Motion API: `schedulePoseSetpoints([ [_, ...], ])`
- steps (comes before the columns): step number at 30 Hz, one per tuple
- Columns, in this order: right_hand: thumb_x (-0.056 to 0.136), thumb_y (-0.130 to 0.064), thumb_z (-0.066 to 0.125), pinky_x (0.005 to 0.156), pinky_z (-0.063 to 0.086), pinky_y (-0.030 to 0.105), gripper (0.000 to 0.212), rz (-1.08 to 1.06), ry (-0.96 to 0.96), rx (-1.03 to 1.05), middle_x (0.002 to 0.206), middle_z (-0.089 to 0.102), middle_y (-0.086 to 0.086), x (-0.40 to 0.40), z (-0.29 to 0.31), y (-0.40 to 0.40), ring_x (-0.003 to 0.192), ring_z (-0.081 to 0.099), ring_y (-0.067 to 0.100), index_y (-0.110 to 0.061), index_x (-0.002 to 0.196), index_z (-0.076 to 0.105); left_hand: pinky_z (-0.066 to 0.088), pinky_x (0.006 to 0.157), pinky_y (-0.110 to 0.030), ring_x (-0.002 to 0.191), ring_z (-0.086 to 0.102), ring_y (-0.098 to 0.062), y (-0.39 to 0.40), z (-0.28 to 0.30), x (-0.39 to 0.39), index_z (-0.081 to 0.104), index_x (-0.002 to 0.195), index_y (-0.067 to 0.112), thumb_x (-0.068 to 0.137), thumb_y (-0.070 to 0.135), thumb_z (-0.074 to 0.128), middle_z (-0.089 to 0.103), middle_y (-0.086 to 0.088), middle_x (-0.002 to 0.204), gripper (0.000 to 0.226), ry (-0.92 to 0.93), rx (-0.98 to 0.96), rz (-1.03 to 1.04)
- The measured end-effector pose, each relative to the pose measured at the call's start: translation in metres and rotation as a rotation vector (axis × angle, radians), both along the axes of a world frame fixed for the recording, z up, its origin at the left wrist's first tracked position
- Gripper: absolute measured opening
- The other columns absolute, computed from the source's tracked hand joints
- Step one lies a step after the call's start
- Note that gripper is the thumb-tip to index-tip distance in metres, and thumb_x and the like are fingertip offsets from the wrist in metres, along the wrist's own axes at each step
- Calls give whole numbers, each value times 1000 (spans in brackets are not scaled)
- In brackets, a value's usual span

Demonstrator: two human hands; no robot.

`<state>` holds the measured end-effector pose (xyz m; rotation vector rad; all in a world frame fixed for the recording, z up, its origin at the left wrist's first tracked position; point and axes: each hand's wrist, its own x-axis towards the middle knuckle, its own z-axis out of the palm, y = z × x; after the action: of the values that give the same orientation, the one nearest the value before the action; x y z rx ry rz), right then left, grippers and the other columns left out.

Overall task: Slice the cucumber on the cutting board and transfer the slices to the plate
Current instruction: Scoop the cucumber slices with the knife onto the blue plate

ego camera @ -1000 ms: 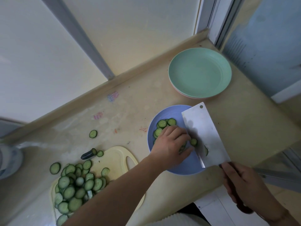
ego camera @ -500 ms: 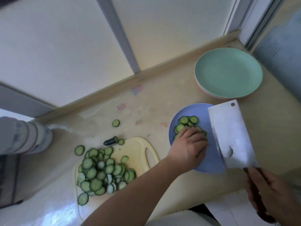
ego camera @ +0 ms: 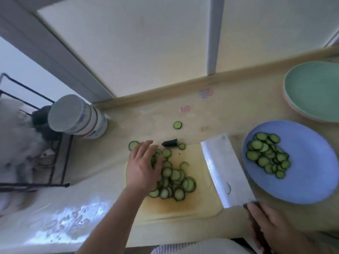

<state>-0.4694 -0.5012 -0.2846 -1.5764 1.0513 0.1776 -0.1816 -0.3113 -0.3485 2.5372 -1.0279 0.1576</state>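
Two hands share the work: left hand (ego camera: 144, 166) spread flat on slices (ego camera: 174, 182) to gather them; right hand (ego camera: 271, 230) clamps the cleaver (ego camera: 224, 171) as scoop.

A beige countertop (ego camera: 229, 114) carries a pale yellow cutting board (ego camera: 194, 204), a blue plate (ego camera: 311, 180), a stacked green plate (ego camera: 311, 90), a white canister (ego camera: 78, 118), a dark cucumber end (ego camera: 170, 143) and two stray slices (ego camera: 177, 125) (ego camera: 133, 145).

Cutting board (ego camera: 200, 204) left of plate (ego camera: 311, 180), cleaver (ego camera: 223, 169) between.
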Motion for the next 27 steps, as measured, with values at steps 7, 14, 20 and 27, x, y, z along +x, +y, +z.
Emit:
schedulePoseSetpoints([
  [7,61,-89,51,63,48,7,54,-15,23,-28,61,72,-5,3,-28,37,49,59,-4,-38,71,67,43,105,-54,125,55,-34,10,-8,5,67,126,10,94,46,56,64,-7,132,49,-2,96,-303],
  [14,98,-19,52,52,45,12,37,78,62,-96,54,67,10,13,-41,63,49,63,19,-1,67,62,28,112,-65,142,41,-31,22,-24,-27,56,139,17,95,61,43,51,-3,149,64,41,229,-268],
  [20,102,-30,42,47,49,26,46,178,58,-47,49,65,12,39,-39,82,42,63,24,-3,66,55,26,112,-67,142,41,-28,26,-30,-41,48,146,24,93,61,50,49,2,150,65,15,219,-323],
  [27,102,-40,35,50,53,29,55,315,113,-33,48,65,12,53,-39,86,41,61,25,-1,69,56,23,111,-70,143,38,-29,23,-28,-50,36,153,34,93,67,42,37,5,159,69,8,264,-361],
])
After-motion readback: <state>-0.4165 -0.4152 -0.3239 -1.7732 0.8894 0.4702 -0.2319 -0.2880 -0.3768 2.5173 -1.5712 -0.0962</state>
